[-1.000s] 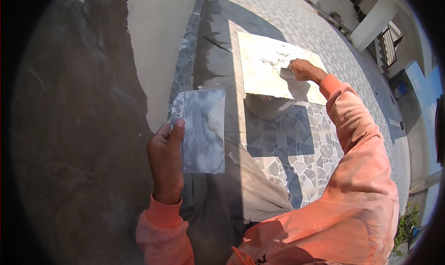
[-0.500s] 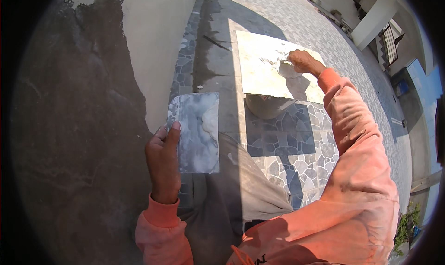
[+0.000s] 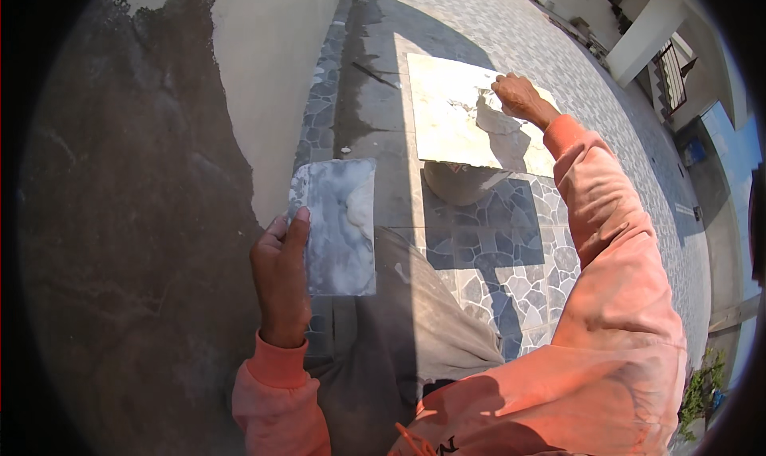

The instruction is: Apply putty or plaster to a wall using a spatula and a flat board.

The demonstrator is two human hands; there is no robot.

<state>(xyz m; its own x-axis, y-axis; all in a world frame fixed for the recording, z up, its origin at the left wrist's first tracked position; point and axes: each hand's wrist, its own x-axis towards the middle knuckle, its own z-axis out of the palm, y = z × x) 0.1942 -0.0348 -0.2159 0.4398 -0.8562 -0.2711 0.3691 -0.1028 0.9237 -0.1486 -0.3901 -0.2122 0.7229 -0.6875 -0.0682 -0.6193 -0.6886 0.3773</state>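
My left hand (image 3: 283, 256) is closed on the edge of a flat rectangular metal plastering blade (image 3: 331, 232), the thumb on its face. White paste is smeared over the blade, with a thicker lump along its right side. Farther off to the right, my right hand (image 3: 520, 98) is closed round a putty knife (image 3: 496, 121), whose handle is mostly hidden by the fingers. The knife's blade is at the surface of a pale board (image 3: 443, 137), where a little white paste lies. Under the board stands a bucket (image 3: 459, 185), which holds it up.
Close on the left rises a wall (image 3: 271, 73), part coated pale and part dark and bare. Stone-patterned tiles (image 3: 479, 288) lie below the bucket. A thin dark strip (image 3: 373, 75) rests on the ground near the wall. My knee (image 3: 431, 320) is close below the blade.
My right hand has shifted slightly up and to the left over the board, and more of the putty knife's blade face shows. The left hand and its blade have hardly moved.
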